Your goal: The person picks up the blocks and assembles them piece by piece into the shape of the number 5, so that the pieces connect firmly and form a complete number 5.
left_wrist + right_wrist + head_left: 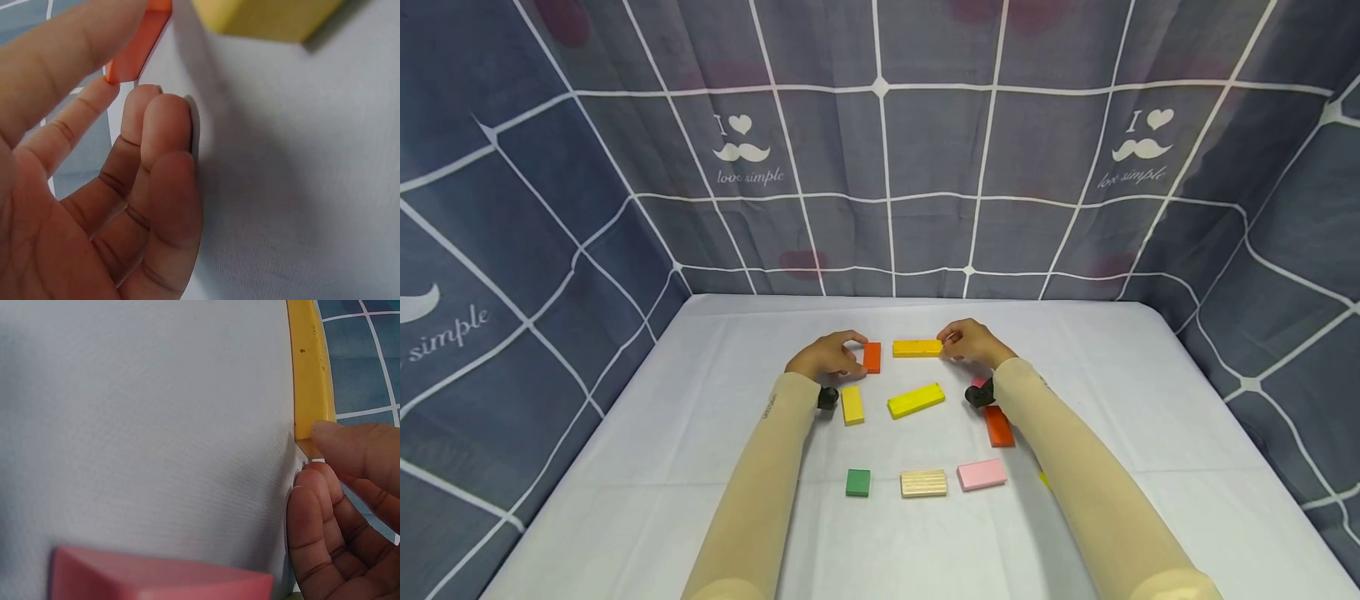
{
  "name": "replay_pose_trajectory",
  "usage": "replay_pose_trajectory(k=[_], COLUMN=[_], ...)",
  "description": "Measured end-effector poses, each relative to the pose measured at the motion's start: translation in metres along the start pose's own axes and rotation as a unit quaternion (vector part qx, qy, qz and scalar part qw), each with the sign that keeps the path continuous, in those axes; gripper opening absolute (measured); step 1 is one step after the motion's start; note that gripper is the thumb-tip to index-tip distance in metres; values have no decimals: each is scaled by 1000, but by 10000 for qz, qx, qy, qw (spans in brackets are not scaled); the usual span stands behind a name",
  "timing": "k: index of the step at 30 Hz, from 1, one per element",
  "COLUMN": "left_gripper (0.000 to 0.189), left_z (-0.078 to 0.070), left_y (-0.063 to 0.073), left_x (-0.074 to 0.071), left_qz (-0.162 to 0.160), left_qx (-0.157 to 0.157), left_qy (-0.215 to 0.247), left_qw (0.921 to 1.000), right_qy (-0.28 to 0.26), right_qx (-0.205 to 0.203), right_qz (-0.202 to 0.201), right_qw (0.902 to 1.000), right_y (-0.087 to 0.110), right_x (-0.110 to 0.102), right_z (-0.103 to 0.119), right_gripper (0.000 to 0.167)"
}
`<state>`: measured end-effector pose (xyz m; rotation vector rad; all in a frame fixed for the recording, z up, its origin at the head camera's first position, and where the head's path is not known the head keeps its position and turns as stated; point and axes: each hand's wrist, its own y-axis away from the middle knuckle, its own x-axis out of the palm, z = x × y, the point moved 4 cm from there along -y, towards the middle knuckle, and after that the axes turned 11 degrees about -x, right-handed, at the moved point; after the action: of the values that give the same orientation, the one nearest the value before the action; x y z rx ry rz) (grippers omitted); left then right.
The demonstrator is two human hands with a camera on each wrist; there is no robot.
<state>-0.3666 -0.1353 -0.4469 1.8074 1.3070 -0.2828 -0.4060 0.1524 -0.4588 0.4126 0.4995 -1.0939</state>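
Near the back of the white table, my left hand [827, 357] holds a small orange block [872, 357] by its two ends, between thumb and index finger. In the left wrist view the index fingertip meets a corner of that orange block [140, 53], while the other fingers curl loosely beside it. Just to the right lies a long yellow-orange block [916, 348], set crosswise. My right hand [973, 343] pinches its right end. Up close in the right wrist view, the thumb presses on the corner of the yellow-orange block [310, 375], with the index finger behind.
Closer in lie a yellow block [852, 406], a slanted bright yellow block [916, 401] and an orange block [999, 427]. A red-pink block [162, 578] sits below my right wrist. Green [858, 482], ridged beige [923, 483] and pink [982, 475] blocks form the front row.
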Motion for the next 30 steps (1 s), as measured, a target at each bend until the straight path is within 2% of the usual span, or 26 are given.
replay_pose_trajectory(k=[6, 12, 17, 30], left_gripper=[62, 63, 64, 64], left_z=[-3, -6, -9, -16], left_y=[-3, -8, -12, -8], left_x=[1, 3, 5, 10], left_qz=[-40, -24, -13, -29], left_qx=[31, 131, 71, 14], left_qy=[-272, -376, -388, -391], left_qw=[9996, 9992, 9992, 9992], right_qy=[18, 23, 70, 159], right_qx=[54, -29, -107, -188], right_qz=[-31, -47, -79, -148], right_qw=[10000, 10000, 9999, 9996], right_y=[1, 2, 3, 5], right_x=[-1, 0, 1, 3], right_z=[-1, -1, -1, 1], right_gripper=[36, 35, 34, 33])
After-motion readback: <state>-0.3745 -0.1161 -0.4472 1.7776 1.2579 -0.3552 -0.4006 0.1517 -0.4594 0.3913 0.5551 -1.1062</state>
